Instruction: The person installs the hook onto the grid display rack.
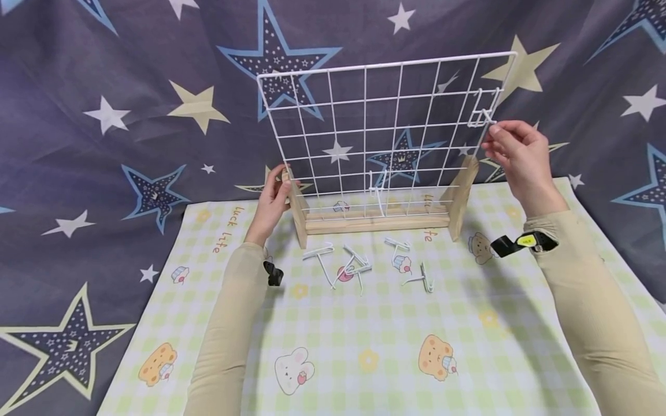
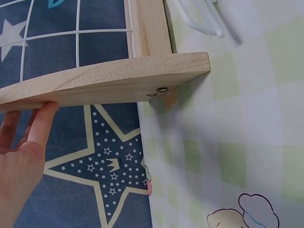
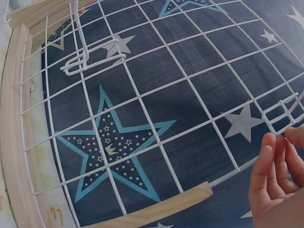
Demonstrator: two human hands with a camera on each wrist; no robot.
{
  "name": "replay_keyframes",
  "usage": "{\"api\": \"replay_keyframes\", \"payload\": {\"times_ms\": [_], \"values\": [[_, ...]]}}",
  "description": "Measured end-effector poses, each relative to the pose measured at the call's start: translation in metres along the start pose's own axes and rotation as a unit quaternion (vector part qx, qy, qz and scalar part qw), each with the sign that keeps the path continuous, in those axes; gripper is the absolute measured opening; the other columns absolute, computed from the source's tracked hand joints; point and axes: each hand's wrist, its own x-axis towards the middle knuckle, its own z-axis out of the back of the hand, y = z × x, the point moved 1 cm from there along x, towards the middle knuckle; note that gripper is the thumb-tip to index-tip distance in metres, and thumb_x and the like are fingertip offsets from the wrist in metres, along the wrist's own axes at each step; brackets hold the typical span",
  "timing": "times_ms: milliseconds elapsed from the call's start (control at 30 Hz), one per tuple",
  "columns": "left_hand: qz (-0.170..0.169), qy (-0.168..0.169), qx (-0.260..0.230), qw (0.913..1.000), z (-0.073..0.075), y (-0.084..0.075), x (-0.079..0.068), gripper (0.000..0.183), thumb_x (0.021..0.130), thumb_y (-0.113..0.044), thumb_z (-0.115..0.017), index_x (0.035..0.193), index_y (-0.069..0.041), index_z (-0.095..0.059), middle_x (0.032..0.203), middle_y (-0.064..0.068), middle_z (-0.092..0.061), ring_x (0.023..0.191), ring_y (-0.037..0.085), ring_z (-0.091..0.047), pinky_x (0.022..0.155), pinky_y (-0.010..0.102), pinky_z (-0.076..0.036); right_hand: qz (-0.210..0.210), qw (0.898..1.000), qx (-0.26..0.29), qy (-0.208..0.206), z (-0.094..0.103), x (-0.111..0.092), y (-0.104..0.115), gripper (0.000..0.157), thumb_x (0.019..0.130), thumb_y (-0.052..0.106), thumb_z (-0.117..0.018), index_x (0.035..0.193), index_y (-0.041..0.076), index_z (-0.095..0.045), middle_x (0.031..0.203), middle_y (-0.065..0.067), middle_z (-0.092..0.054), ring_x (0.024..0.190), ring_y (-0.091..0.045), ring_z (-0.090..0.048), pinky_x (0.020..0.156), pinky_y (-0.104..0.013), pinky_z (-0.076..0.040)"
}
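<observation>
Two hands in my head view; right hand (image 1: 520,159) pinches the tip of a hook (image 1: 481,117) hanging at the upper right of the grid (image 1: 365,130); fingertips cover that tip, and my right wrist view crops the hook; left hand (image 1: 273,202) grips the left post (image 1: 298,214), fingers partly hidden behind it; loose hooks (image 1: 359,270) overlap on the cloth (image 1: 364,320); cloth reads "luck life"; yellow tag (image 1: 526,240) too small to read.
</observation>
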Motion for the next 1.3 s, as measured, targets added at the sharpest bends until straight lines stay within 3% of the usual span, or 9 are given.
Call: {"api": "replay_keyframes", "payload": {"times_ms": [400, 667, 767, 867, 967, 1067, 1300], "values": [[0.001, -0.002, 0.002, 1.0, -0.001, -0.001, -0.001, 0.047, 0.105, -0.016, -0.041, 0.149, -0.008, -0.027, 0.133, 0.037, -0.043, 0.12, 0.05, -0.044, 0.094, 0.062, -0.043, -0.029, 0.997, -0.06, 0.029, 0.016, -0.015, -0.021, 0.005, 0.091, -0.002, -0.065, 0.09, 0.002, -0.067, 0.08, -0.006, -0.067, 0.066, -0.015, -0.064, 0.059, -0.021, -0.053], [-0.004, 0.004, 0.006, 1.0, 0.001, 0.0, -0.003, 0.047, 0.105, -0.017, -0.041, 0.149, -0.007, -0.028, 0.132, 0.037, -0.044, 0.121, 0.052, -0.042, 0.094, 0.06, -0.044, -0.056, 0.985, -0.126, 0.099, 0.023, -0.029, -0.039, 0.012, 0.093, -0.004, -0.06, 0.092, 0.006, -0.068, 0.083, -0.003, -0.068, 0.072, -0.013, -0.064, 0.061, -0.02, -0.053], [-0.004, 0.002, 0.008, 1.0, 0.001, 0.002, -0.002, 0.047, 0.104, -0.018, -0.041, 0.149, -0.01, -0.029, 0.132, 0.036, -0.044, 0.12, 0.05, -0.043, 0.094, 0.058, -0.045, -0.06, 0.974, -0.181, 0.12, 0.025, -0.035, -0.048, 0.014, 0.093, -0.004, -0.059, 0.092, 0.008, -0.068, 0.084, 0.001, -0.068, 0.071, -0.011, -0.064, 0.062, -0.019, -0.053], [-0.001, -0.001, 0.011, 0.9999, 0.001, 0.002, -0.002, 0.047, 0.104, -0.018, -0.041, 0.149, -0.012, -0.03, 0.132, 0.035, -0.045, 0.12, 0.048, -0.045, 0.094, 0.057, -0.046, -0.069, 0.956, -0.25, 0.139, 0.025, -0.041, -0.057, 0.011, 0.094, -0.002, -0.058, 0.095, 0.007, -0.066, 0.085, 0.004, -0.068, 0.072, -0.008, -0.064, 0.063, -0.019, -0.052], [-0.001, -0.003, 0.011, 0.9999, 0.001, 0.001, -0.001, 0.048, 0.104, -0.018, -0.041, 0.15, -0.012, -0.029, 0.132, 0.034, -0.045, 0.12, 0.047, -0.045, 0.094, 0.058, -0.045, -0.075, 0.933, -0.313, 0.161, 0.026, -0.046, -0.066, 0.008, 0.094, 0.0, -0.058, 0.101, -0.002, -0.062, 0.084, 0.007, -0.067, 0.073, -0.007, -0.063, 0.063, -0.02, -0.052], [-0.001, -0.002, 0.01, 0.9999, 0.001, 0.001, -0.001, 0.048, 0.104, -0.019, -0.041, 0.15, -0.01, -0.028, 0.132, 0.035, -0.045, 0.119, 0.048, -0.045, 0.095, 0.06, -0.044, -0.081, 0.916, -0.349, 0.182, 0.027, -0.05, -0.074, 0.018, 0.094, 0.001, -0.057, 0.107, -0.012, -0.056, 0.082, 0.008, -0.066, 0.073, -0.009, -0.063, 0.062, -0.021, -0.052], [-0.006, 0.001, 0.012, 0.9999, 0.0, 0.0, 0.0, 0.048, 0.105, -0.019, -0.041, 0.149, -0.007, -0.028, 0.131, 0.033, -0.047, 0.12, 0.048, -0.045, 0.094, 0.061, -0.044, -0.097, 0.899, -0.37, 0.216, 0.027, -0.06, -0.088, 0.021, 0.093, -0.001, -0.057, 0.11, -0.014, -0.056, 0.081, -0.002, -0.065, 0.066, -0.009, -0.059, 0.055, -0.021, -0.05]]}}
